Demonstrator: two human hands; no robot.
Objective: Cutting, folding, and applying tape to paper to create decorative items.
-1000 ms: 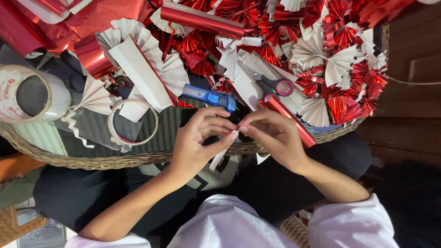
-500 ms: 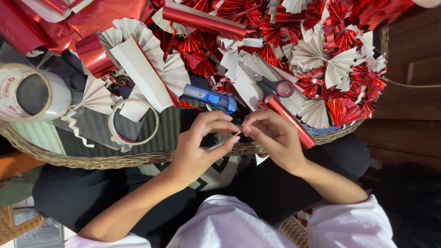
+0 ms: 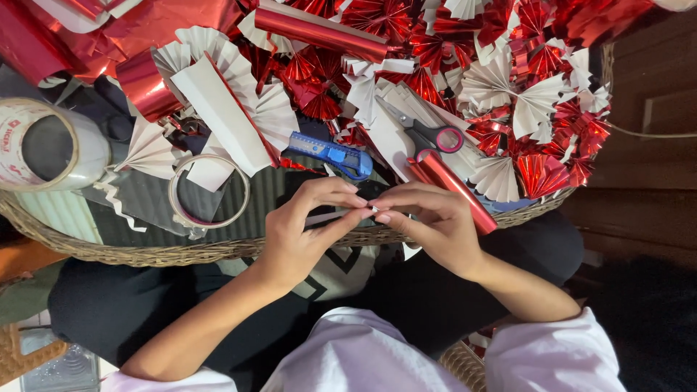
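A small folded paper piece (image 3: 372,210) is pinched between the fingertips of the left hand (image 3: 301,225) and right hand (image 3: 428,221), held over the near rim of the wicker tray (image 3: 181,252), seemingly to keep its pleats together; a blue utility knife (image 3: 330,154) and scissors (image 3: 425,134) lie just beyond.

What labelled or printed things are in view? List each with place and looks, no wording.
Large roll of tape: far left on the woven tray; white core with red print on its rim.
Blue utility knife: tray centre, above the hands; no label can be made out.
No screens or signs.
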